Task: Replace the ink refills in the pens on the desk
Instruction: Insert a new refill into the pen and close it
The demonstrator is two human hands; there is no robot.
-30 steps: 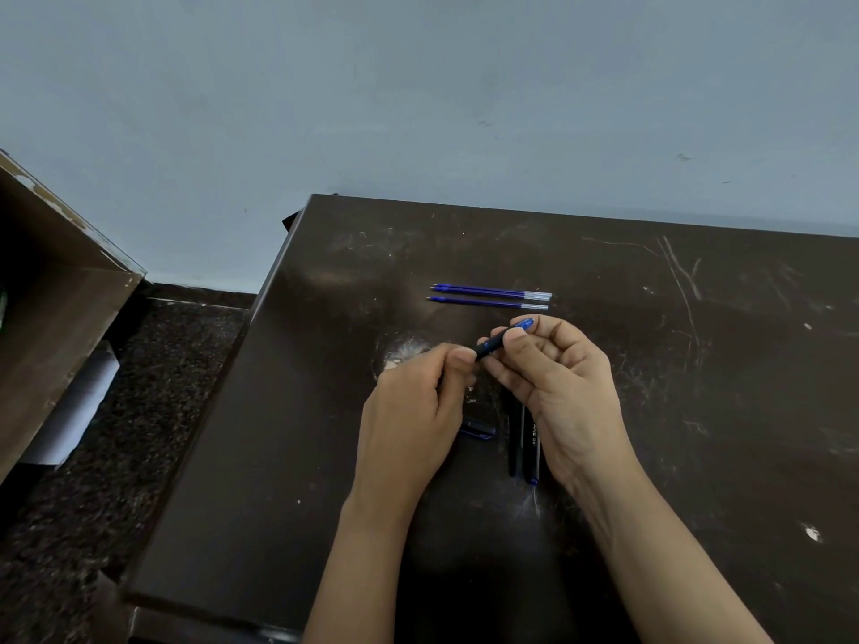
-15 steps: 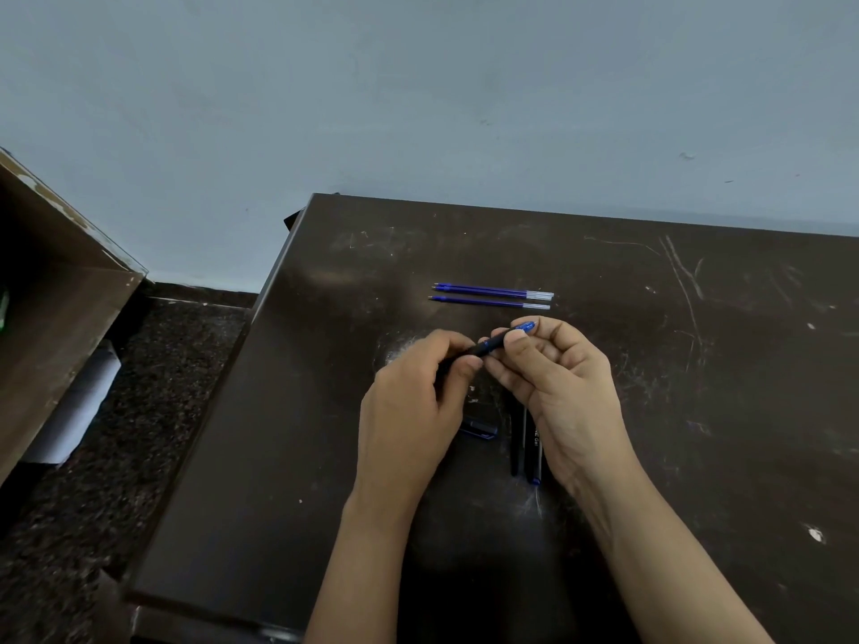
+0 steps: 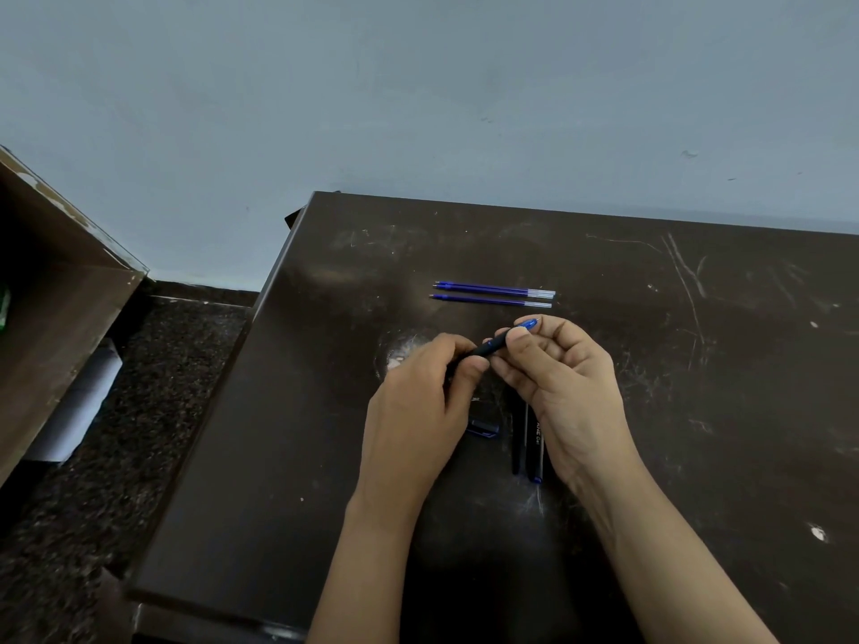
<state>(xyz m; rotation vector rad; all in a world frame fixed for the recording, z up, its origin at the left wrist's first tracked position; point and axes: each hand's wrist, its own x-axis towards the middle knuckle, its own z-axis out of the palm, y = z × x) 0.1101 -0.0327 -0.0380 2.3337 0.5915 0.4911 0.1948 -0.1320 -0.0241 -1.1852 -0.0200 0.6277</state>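
Left hand (image 3: 418, 411) has apparently slid farther along pen (image 3: 497, 344).

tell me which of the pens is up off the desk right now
The pen with the blue end, gripped between the left hand and right hand. The two other dark pens lie side by side on the desk, under the right hand.

head view | faces forward-down | close above desk (image 3: 650, 364)
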